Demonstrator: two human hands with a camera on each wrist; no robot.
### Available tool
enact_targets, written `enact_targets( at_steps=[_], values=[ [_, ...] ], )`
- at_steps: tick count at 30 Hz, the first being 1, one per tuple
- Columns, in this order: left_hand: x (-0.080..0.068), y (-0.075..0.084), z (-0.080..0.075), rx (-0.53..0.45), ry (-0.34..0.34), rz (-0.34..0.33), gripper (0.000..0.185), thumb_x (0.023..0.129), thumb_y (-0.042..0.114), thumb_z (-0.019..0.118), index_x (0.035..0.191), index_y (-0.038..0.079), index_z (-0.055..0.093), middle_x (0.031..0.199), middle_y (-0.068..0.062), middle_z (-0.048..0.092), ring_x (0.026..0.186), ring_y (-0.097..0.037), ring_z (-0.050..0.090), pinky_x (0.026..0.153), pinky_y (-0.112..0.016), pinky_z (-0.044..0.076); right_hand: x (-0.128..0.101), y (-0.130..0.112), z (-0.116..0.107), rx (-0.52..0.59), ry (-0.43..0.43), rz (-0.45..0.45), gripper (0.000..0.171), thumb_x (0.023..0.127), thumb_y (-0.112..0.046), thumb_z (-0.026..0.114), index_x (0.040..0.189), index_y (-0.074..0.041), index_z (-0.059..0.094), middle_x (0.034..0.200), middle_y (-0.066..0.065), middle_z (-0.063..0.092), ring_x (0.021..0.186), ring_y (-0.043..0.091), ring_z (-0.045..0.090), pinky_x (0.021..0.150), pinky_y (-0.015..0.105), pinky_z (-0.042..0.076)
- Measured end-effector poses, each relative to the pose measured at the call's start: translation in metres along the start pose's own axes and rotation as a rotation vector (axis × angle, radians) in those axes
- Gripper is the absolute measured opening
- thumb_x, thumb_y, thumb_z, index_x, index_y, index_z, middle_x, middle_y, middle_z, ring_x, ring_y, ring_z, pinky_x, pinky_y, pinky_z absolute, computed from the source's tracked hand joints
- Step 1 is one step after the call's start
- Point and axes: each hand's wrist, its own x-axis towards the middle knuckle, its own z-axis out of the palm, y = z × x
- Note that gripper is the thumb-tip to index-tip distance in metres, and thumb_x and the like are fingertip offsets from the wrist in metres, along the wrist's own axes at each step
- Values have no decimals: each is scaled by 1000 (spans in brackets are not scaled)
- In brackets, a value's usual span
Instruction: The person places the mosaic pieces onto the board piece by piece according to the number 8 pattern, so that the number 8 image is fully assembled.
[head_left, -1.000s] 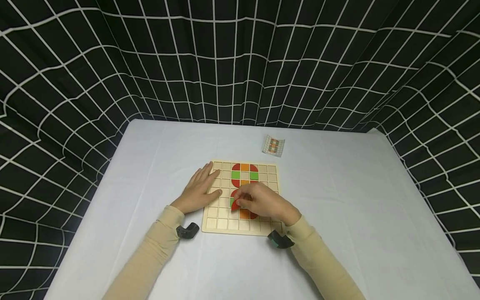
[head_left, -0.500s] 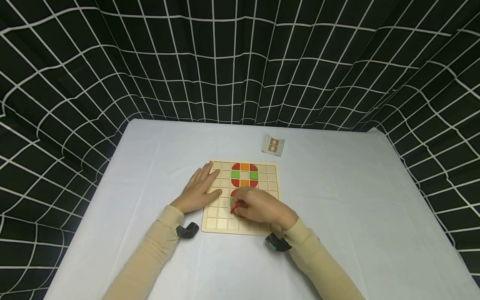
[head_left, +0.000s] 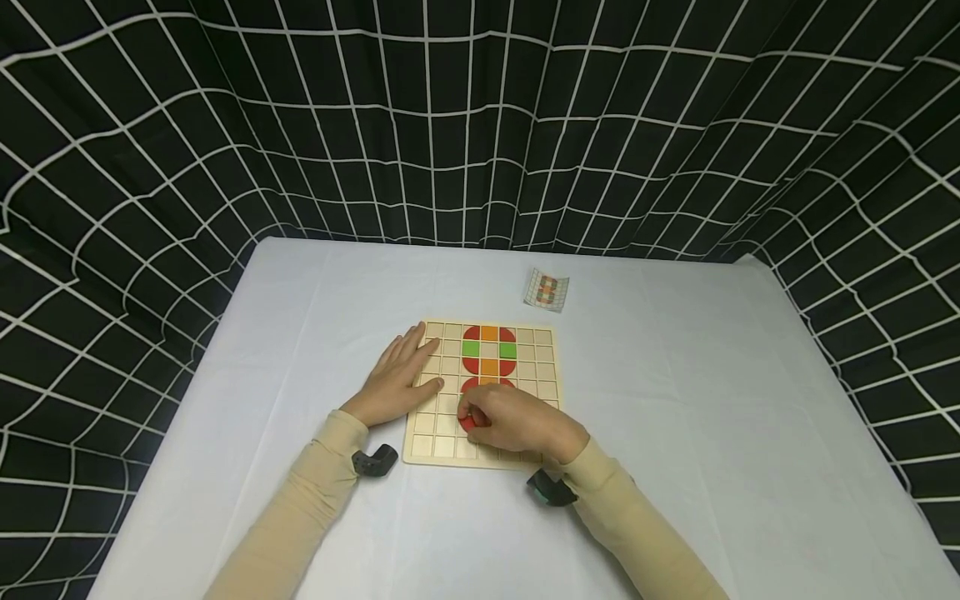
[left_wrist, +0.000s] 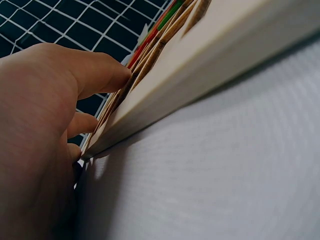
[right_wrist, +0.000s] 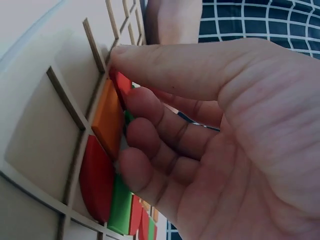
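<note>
A wooden grid board (head_left: pixel 432 447) lies on the table under both hands, with red, orange and green tiles set in its squares. My left hand (head_left: pixel 395 379) rests on the board's left edge, fingers spread and straight. Over the lower middle squares, my right hand (head_left: pixel 521 421) pinches a red rounded tile (head_left: pixel 467 422) down at the board's surface. In the right wrist view, that red tile (right_wrist: pixel 121 86) sits beside an orange tile (right_wrist: pixel 108 120), with the thumb and fingertips at it. The right hand hides several lower tiles in the head view.
A small pattern card (head_left: pixel 547 290) with a similar coloured design lies beyond the board. White cloth covers the table (head_left: pixel 712 400). Dark curtains (head_left: pixel 480 125) with a white grid stand around its far and side edges.
My right hand has lowered the red tile from a tilted position to the board and shifted slightly toward me. My left hand has stayed in place.
</note>
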Motion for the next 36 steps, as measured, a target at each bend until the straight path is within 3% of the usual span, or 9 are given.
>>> enact_targets(
  at_steps=[15, 21, 25, 30, 36],
  values=[
    [-2, 1, 0, 2, 4, -8, 73, 101, 41, 52, 162, 10, 25, 173, -9, -3, 161, -28, -3, 131, -47, -3, 4, 5, 1, -26, 39, 17, 13, 90, -19, 76, 100, -16, 67, 70, -7, 51, 63, 6, 46, 56, 20, 39],
    [-4, 2, 0, 4, 7, -11, 73, 101, 39, 53, 161, 10, 26, 173, -10, -3, 161, -29, -2, 131, -48, -2, 2, 10, -7, 13, 63, 65, 17, 93, -17, 72, 109, -13, 69, 73, -6, 56, 66, 8, 51, 62, 22, 45],
    [-3, 1, 1, 4, -1, -9, 73, 101, 40, 53, 162, 11, 25, 173, -9, -3, 161, -28, -2, 131, -48, -2, -2, 18, -18, 68, 119, 70, 15, 95, -15, 69, 109, -11, 69, 73, -5, 57, 65, 9, 51, 60, 22, 45],
    [4, -4, 3, -28, -14, 3, 76, 101, 42, 53, 163, 12, 22, 173, -8, -4, 161, -26, -4, 131, -48, -3, -6, 35, -36, 123, 249, 57, 11, 98, -15, 65, 107, -9, 68, 77, -3, 59, 70, 12, 52, 61, 23, 46],
    [14, -9, -7, -193, -60, -69, 79, 100, 41, 56, 164, 15, 18, 173, -10, 0, 161, -32, -3, 130, -57, 0, -9, 55, -62, 144, 323, 102, 19, 101, -19, 61, 115, -8, 67, 92, 2, 67, 85, 18, 58, 72, 29, 52]
  ],
)
